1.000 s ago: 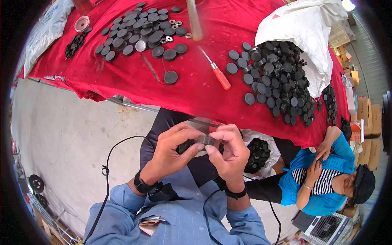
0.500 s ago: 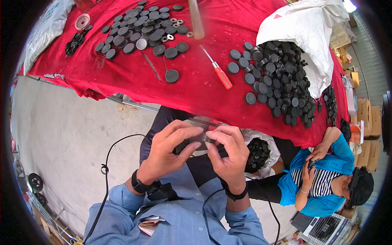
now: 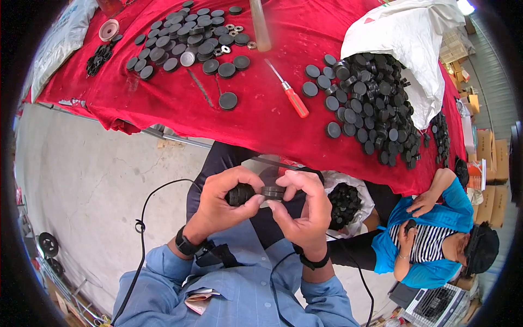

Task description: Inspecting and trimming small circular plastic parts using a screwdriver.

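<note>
Head view: both hands are at the centre of the frame, raised in front of the lap and below the front edge of the red-covered surface [image 3: 261, 122]. A black disc [image 3: 272, 193], seen edge-on, lies between the fingertips of the two hands. The left hand [image 3: 222, 204] has thumb and forefinger at the disc's left end, and its curled fingers also retain dark round pieces [image 3: 238, 194], whose exact count cannot be made out. The right hand [image 3: 308, 212] grasps the disc's right part with thumb and fingertips. On the surface, at upper left centre, is a cluster of black discs [image 3: 195, 40], with small metal rings [image 3: 225, 49] at its right side. A red-handled screwdriver [image 3: 294, 100] lies at upper centre, pointing toward the upper left. At upper right, a heap of smaller black pieces [image 3: 373, 109] lies at the mouth of a white sack [image 3: 400, 27]. Just right of the right hand, below the surface edge, stands a white bag [image 3: 365, 201] containing dark pieces. At lower right, a co-worker in blue [image 3: 455, 201] holds a small dark object [image 3: 411, 224].
</note>
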A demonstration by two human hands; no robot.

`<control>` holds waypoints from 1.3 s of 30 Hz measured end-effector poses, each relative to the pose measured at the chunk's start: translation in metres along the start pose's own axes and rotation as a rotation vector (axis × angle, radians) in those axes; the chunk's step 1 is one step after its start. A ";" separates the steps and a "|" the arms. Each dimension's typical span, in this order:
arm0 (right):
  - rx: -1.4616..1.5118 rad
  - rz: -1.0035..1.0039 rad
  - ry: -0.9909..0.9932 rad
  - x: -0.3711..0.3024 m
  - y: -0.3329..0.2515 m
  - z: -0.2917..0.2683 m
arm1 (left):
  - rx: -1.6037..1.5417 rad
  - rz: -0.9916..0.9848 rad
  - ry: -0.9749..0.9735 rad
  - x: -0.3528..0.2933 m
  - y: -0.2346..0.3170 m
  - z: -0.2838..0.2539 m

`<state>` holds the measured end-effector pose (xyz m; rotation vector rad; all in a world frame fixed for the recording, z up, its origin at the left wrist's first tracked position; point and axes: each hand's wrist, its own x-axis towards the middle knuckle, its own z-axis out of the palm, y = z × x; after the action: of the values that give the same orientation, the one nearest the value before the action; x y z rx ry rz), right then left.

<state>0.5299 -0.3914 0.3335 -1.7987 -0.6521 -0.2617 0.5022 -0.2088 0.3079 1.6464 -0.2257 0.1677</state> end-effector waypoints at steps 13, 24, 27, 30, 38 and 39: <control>0.082 0.074 -0.016 -0.004 0.005 -0.001 | -0.112 0.000 0.026 -0.003 -0.009 0.002; -0.194 -0.016 -0.173 0.002 0.010 -0.010 | 0.563 0.287 -0.275 0.026 0.027 -0.025; -0.182 0.013 -0.247 0.004 0.007 -0.011 | 0.661 0.326 -0.356 0.030 0.029 -0.030; -0.175 0.027 -0.315 0.008 0.005 -0.012 | 0.718 0.307 -0.479 0.034 0.032 -0.037; -0.105 0.038 -0.657 0.040 0.006 -0.012 | 0.562 0.189 -0.639 0.029 0.005 -0.042; -0.093 0.069 -0.732 0.044 0.006 -0.012 | 0.477 0.169 -0.633 0.027 -0.001 -0.042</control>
<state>0.5716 -0.3905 0.3538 -1.9959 -1.0919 0.4469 0.5298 -0.1681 0.3175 2.1196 -0.8595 -0.1969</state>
